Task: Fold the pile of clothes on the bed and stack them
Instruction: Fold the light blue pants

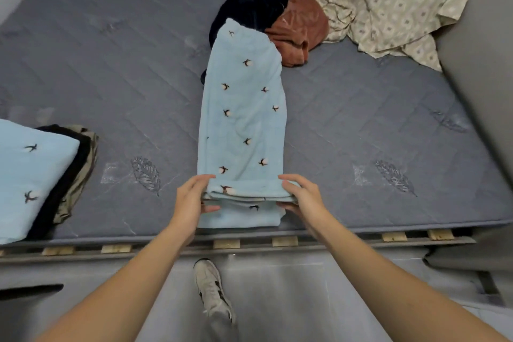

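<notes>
- Pinching the near end of the light-blue fleece garment (242, 119) from both sides: my left hand (191, 197) is gripping its left edge, thumb under and fingers over the doubled layers, and my right hand (301, 197) is holding the right edge the same way.
- Garment is lying as a long narrow strip on the grey mattress (111, 64), running away from me; its far end is resting against the unfolded pile.
- Near end is already turned over once, so I am judging this to be the lengthwise roll-up of the strip, early in that fold.
- Unfolded pile: a dark navy piece (244, 8) and a rust-brown piece (299, 28), bunched together near the patterned bedding (388, 3) at the head of the bed.
- Finished stack (36, 175) is sitting at the left edge of the mattress, well apart from the strip: a matching blue piece on top, black and olive layers under it.
- Next move, as I am reading it: carrying the held fold forward over the strip, keeping both edges level so the layers are not skewing, then repeating until it is compact enough for the stack.
</notes>
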### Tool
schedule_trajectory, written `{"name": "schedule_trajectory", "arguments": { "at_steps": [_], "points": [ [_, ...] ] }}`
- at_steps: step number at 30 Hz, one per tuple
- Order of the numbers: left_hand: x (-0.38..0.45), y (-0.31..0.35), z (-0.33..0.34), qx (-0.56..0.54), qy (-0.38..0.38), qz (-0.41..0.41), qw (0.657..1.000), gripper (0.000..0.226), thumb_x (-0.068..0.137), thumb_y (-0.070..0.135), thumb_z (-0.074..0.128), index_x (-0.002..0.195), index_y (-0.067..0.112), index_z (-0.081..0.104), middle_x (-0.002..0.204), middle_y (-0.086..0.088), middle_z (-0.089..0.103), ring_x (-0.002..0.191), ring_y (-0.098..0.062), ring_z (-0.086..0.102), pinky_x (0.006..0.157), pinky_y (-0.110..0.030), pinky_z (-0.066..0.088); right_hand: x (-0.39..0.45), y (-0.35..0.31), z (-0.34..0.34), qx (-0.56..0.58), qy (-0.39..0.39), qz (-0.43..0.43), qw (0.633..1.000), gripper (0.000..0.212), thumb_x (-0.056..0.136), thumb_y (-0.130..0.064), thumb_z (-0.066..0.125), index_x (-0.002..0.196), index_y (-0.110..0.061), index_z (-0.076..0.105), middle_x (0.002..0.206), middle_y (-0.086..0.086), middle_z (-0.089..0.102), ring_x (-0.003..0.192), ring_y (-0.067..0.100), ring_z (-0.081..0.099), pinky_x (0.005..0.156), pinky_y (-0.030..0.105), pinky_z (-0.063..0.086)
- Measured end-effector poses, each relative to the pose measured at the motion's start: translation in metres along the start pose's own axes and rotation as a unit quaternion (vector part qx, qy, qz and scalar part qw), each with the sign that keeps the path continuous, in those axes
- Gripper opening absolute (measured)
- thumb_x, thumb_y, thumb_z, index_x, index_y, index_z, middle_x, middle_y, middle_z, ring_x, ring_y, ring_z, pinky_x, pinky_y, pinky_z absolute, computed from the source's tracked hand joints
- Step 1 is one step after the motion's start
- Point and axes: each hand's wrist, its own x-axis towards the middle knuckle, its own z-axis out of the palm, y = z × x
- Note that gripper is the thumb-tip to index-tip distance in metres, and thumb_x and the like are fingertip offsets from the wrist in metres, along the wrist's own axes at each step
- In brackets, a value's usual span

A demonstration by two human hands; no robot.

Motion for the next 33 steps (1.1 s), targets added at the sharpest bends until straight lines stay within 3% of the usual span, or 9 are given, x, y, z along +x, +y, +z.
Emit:
{"name": "schedule_trajectory", "arguments": {
  "at_steps": [3, 9, 16, 22, 26, 28, 31, 33],
  "points": [
    [0.067, 0.028, 0.015, -0.027, -0.015, -0.023, 0.999, 0.025, 0.105, 0.024, 0.058, 0.096, 0.018, 0.08, 0.101, -0.006, 0.078, 0.088, -0.025, 0.075, 0.063, -0.038, 0.065, 0.062, -0.021, 0.012, 0.024, 0.017, 0.0, 1.0, 0.016, 0.103, -0.017, 0.063, 0.106, -0.017, 0.078, 0.121, 0.012, 0.072, 0.108, 0.025, 0.072, 0.082, 0.039, 0.064],
    [0.169, 0.078, 0.04, -0.021, -0.045, -0.05, 0.998, 0.035, 0.109, 0.031, 0.05, 0.107, 0.006, 0.075, 0.092, -0.011, 0.077, 0.078, -0.023, 0.077, 0.064, -0.039, 0.065, 0.163, -0.068, 0.035, 0.041, 0.056, 0.006, 0.998, 0.017, 0.101, -0.021, 0.064, 0.1, -0.022, 0.081, 0.117, 0.009, 0.074, 0.105, 0.025, 0.073, 0.078, 0.036, 0.063],
    [0.261, 0.142, 0.076, -0.02, -0.055, -0.052, 0.997, 0.039, 0.111, 0.033, 0.048, 0.12, 0.002, 0.069, 0.104, -0.017, 0.075, 0.085, -0.028, 0.076, 0.078, -0.048, 0.064, 0.254, -0.14, 0.052, 0.03, 0.076, -0.007, 0.997, 0.016, 0.1, -0.019, 0.064, 0.101, -0.018, 0.08, 0.121, 0.011, 0.071, 0.107, 0.027, 0.072, 0.076, 0.036, 0.063],
    [0.337, 0.219, 0.114, -0.01, -0.051, -0.014, 0.999, 0.036, 0.11, 0.033, 0.049, 0.118, 0.004, 0.068, 0.109, -0.018, 0.075, 0.087, -0.028, 0.077, 0.079, -0.048, 0.064, 0.329, -0.218, 0.065, 0.0, 0.07, -0.036, 0.997, 0.016, 0.102, -0.021, 0.062, 0.106, -0.015, 0.075, 0.126, 0.014, 0.068, 0.114, 0.029, 0.069, 0.08, 0.036, 0.064],
    [0.378, 0.268, 0.14, 0.0, -0.071, 0.047, 0.996, 0.028, 0.108, 0.034, 0.051, 0.123, 0.015, 0.065, 0.122, -0.013, 0.074, 0.102, -0.026, 0.076, 0.082, -0.042, 0.064, 0.376, -0.272, 0.078, 0.004, 0.075, -0.077, 0.994, 0.021, 0.103, -0.026, 0.06, 0.123, -0.021, 0.066, 0.128, 0.007, 0.068, 0.111, 0.026, 0.07, 0.087, 0.039, 0.064],
    [0.392, 0.28, 0.147, 0.031, -0.098, 0.091, 0.99, 0.038, 0.105, 0.036, 0.055, 0.142, 0.031, 0.054, 0.136, 0.0, 0.068, 0.118, -0.016, 0.069, 0.095, -0.036, 0.058, 0.391, -0.284, 0.084, 0.012, 0.067, -0.11, 0.992, 0.033, 0.102, -0.028, 0.061, 0.135, -0.027, 0.056, 0.118, -0.004, 0.072, 0.103, 0.016, 0.072, 0.085, 0.034, 0.062],
    [0.393, 0.263, 0.147, 0.101, -0.11, 0.155, 0.976, 0.065, 0.103, 0.031, 0.06, 0.16, 0.043, 0.03, 0.16, 0.014, 0.043, 0.144, -0.003, 0.043, 0.116, -0.031, 0.039, 0.398, -0.265, 0.085, -0.141, 0.092, -0.148, 0.975, 0.065, 0.098, -0.024, 0.066, 0.156, -0.028, 0.038, 0.142, -0.002, 0.057, 0.13, 0.016, 0.055, 0.106, 0.038, 0.049],
    [0.386, 0.23, 0.136, 0.16, -0.089, 0.174, 0.968, 0.073, 0.103, 0.024, 0.062, 0.164, 0.039, 0.025, 0.162, 0.017, 0.035, 0.152, -0.007, 0.03, 0.124, -0.039, 0.031, 0.393, -0.235, 0.081, -0.253, 0.094, -0.129, 0.954, 0.072, 0.095, -0.025, 0.068, 0.159, -0.026, 0.035, 0.151, 0.004, 0.044, 0.142, 0.026, 0.039, 0.116, 0.047, 0.038]
  ]
}}
